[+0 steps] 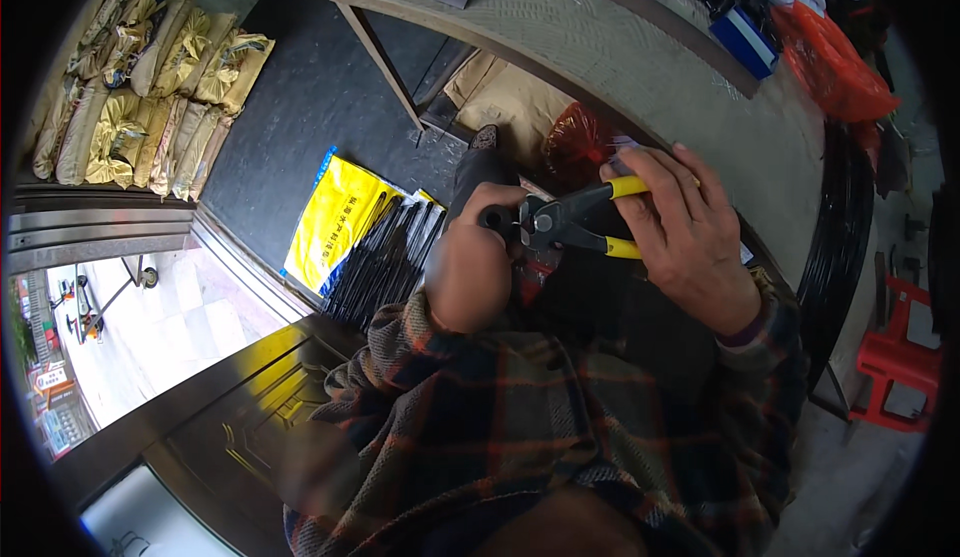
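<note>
My right hand point(685, 232) grips a pair of end-cutting pliers point(545, 225) by its handles, which have yellow ends and stand apart. The pliers' dark metal head points left, toward my left hand point(470, 269). Closed and partly smeared by motion, my left hand holds a black part with a round, hollow end point(494, 219), right at the jaws. Whether the jaws touch this part I cannot tell. On the floor beyond my left hand, many thin black rods point(385, 262) lie over a yellow printed bag point(345, 219).
A worktable point(560, 32) with black parts stands ahead; a red plastic bag point(835, 62) hangs at its right end. Another red bag point(580, 142) sits below it. Stacked sacks point(150, 97) fill the far left. A red stool point(900, 362) and long black strips point(840, 227) are at right.
</note>
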A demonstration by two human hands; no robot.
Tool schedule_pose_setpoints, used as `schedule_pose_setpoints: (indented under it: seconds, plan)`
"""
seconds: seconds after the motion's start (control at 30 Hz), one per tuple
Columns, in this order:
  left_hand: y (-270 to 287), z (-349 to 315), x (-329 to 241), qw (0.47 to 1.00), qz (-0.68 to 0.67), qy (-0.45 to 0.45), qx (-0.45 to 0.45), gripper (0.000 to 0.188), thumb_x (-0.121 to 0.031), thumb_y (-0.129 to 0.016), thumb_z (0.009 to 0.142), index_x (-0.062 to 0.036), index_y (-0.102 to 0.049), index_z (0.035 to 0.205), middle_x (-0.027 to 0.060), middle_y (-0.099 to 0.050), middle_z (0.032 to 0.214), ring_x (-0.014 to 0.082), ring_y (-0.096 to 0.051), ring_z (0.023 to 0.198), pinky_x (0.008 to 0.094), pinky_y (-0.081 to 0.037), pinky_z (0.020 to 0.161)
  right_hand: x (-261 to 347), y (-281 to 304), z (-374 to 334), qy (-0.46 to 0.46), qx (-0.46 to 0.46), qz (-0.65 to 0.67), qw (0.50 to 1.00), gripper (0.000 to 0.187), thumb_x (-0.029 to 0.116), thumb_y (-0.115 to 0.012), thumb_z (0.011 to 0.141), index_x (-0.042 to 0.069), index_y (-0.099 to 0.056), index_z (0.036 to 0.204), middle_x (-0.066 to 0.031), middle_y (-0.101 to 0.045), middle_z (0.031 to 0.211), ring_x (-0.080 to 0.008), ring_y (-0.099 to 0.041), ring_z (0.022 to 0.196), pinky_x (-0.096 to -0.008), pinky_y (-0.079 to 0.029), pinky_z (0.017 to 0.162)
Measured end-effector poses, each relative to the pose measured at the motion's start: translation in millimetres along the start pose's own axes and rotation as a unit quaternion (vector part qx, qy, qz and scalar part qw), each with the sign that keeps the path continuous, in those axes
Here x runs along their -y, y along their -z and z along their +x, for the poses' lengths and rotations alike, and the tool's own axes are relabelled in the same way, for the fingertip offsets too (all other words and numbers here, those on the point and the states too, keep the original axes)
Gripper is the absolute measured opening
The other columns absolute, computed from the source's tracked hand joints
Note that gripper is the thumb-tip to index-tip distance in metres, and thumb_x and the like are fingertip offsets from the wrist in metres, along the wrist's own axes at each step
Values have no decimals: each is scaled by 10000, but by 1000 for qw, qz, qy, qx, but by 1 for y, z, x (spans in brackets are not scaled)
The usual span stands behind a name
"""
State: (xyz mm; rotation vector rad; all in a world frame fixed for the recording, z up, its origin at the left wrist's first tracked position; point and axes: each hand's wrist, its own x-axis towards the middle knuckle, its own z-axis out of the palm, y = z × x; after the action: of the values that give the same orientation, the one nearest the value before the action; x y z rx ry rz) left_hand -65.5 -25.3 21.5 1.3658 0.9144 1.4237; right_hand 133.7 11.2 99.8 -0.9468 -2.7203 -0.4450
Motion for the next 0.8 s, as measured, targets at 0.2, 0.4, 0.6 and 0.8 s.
schedule_pose_setpoints:
  seconds: [0.2, 0.4, 0.6, 0.8]
  plan:
    - [-6, 1, -3, 998, -4, 40, -45, 727, -655, -270, 816, 12, -501, 993, 10, -495, 694, 45, -406, 546, 188, -307, 487, 0, 8, 7, 12, -5, -63, 998, 203, 74, -535, 793, 12, -585, 979, -116, -495, 1108, -226, -534, 1027, -418, -377, 942]
    - [-8, 1, -2, 996, 54, 11, -76, 721, -636, -259, 831, 16, -511, 1007, 21, -508, 742, 48, -413, 558, 182, -316, 499, -10, 19, 14, 69, 36, -104, 992, 126, 89, -550, 751, 15, -534, 852, -147, -495, 1040, -266, -540, 906, -384, -451, 771]
    - [-13, 5, 2, 986, 133, -38, -93, 752, -645, -225, 833, 15, -531, 1024, 55, -531, 920, 72, -470, 708, 194, -364, 600, -14, 0, 0, 63, 129, 52, 988, 133, 107, -528, 751, 30, -508, 857, -118, -455, 912, -252, -514, 812, -351, -449, 692]
    - [4, 12, -2, 995, -15, 74, 68, 635, -540, -299, 890, 21, -481, 1126, 35, -511, 852, 62, -429, 651, 188, -339, 620, -17, -18, -12, 7, 84, 251, 964, 173, 50, -552, 748, 19, -497, 908, -116, -469, 962, -244, -529, 864, -343, -452, 715]
